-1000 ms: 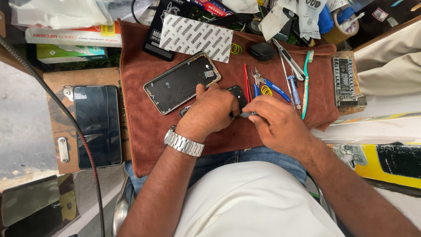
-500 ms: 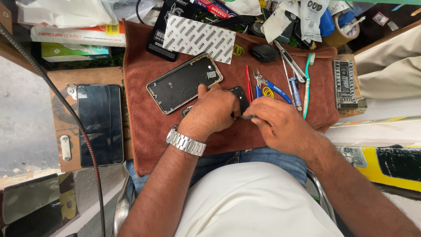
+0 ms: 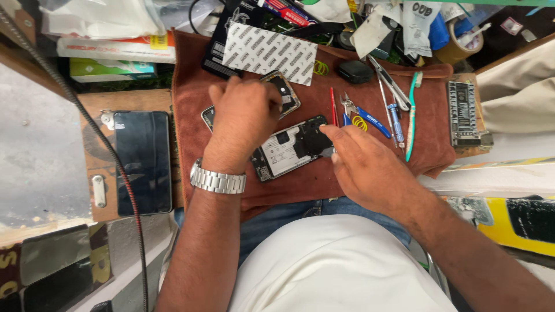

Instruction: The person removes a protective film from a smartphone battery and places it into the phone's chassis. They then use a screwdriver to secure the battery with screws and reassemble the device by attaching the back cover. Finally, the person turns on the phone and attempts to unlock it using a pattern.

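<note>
As I look down through the head camera, my left hand [image 3: 245,118] lies spread, palm down, over a phone frame [image 3: 284,91] on the brown cloth [image 3: 193,104]. Its fingers are loosely open and rest on top of the frame; nothing is pinched between them. A steel watch [image 3: 218,181] sits on that wrist. Only the frame's upper right end and a lower left corner show past the hand.

Just below and to the right lies the opened phone [image 3: 289,149], tilted, its white inner plate and dark upper part bare. My right hand [image 3: 370,170] comes in from the right with fingertips narrowed together at the phone's dark end, touching it. Whether they grip a small tool or part there, I cannot tell.

Beside that hand, further up the cloth, lie a red tool [image 3: 333,107], blue-handled pliers [image 3: 364,114], a yellow band [image 3: 360,123], a blue driver [image 3: 396,124] and a green toothbrush [image 3: 411,115]. A patterned white sheet [image 3: 270,53] lies at the cloth's top edge, with a small black case [image 3: 355,71] near it.

Left of the cloth, a dark screen [image 3: 143,163] lies flat on a wooden board [image 3: 95,112]. On the right edge sits a grey block [image 3: 463,112].
</note>
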